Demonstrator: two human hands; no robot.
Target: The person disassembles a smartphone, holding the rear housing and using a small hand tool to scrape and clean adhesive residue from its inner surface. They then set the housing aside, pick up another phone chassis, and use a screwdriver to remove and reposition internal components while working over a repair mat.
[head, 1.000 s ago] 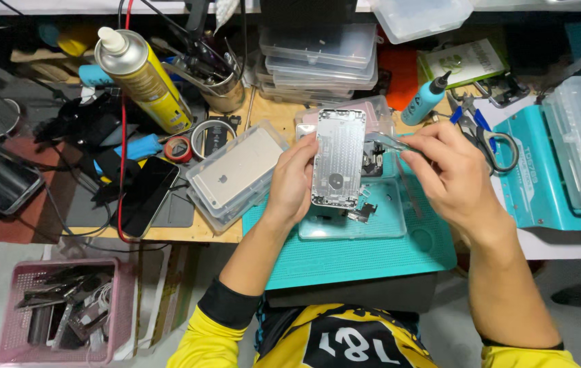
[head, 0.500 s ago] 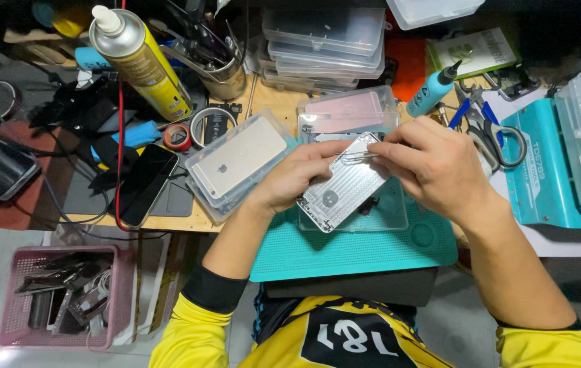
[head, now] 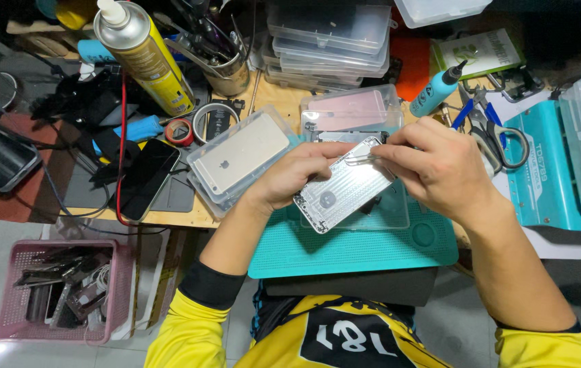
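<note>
Hands meet over a teal mat on the cluttered bench. Left hand grasps a silver phone housing, tilted above the mat; right hand pinches thin tweezers against its upper edge. Beside them lies a gold phone back in a clear tray.

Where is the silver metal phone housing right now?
In the head view, the silver metal phone housing sits centre frame, tilted, held between the left hand and right hand above the teal work mat.
</note>
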